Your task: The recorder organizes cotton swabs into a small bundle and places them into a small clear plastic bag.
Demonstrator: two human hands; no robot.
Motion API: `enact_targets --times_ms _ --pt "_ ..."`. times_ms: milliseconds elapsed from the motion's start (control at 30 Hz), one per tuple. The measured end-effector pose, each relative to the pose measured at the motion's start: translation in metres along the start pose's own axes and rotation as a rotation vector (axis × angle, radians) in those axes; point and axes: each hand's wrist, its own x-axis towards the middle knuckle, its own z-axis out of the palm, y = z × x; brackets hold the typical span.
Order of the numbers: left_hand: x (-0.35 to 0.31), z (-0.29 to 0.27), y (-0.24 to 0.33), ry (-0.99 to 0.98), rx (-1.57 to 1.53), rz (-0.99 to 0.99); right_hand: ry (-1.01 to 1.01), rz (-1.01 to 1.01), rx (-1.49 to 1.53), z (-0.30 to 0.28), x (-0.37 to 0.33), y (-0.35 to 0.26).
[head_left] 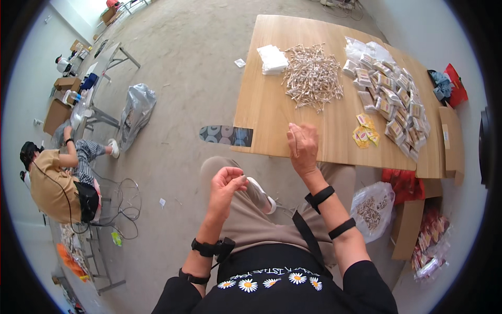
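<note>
Right hand (302,146): reaches over near edge of wood-grain table (261,104), fingers close together and loosely bent. Cannot tell whether pinching anything or touching the tabletop (fingertips a little blurred).

Left hand (227,186): hangs over the lap, lower than the right, thumb and fingers drawn near one another. Cannot tell whether pinching something small.

Just beyond right fingertips: loose heap of cotton swabs (314,76), strewn at all angles on the table. At heap's left side: stack of flat white bags or sheets (272,58) (cannot tell which). To the right: broad pile of clear-wrapped packs (400,99), tumbled together. Near that pile's lower left: small yellow-and-white packets (366,133).

Below the table, right: clear plastic bag (372,212) with more swabs inside, near cardboard box (409,225).

Far left: seated co-worker (57,178) in tan top; grey plastic bag (137,112) on the floor.
</note>
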Motion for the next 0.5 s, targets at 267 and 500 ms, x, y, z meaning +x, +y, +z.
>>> enact_targets --times_ms 267,500 --pt "0.002 0.007 0.004 0.0 -0.017 0.05 -0.021 -0.089 -0.171 -0.016 0.004 -0.022" --pt "-0.009 0.019 0.028 -0.113 -0.133 0.112 -0.276 0.705 0.981 -0.069 0.016 -0.099"
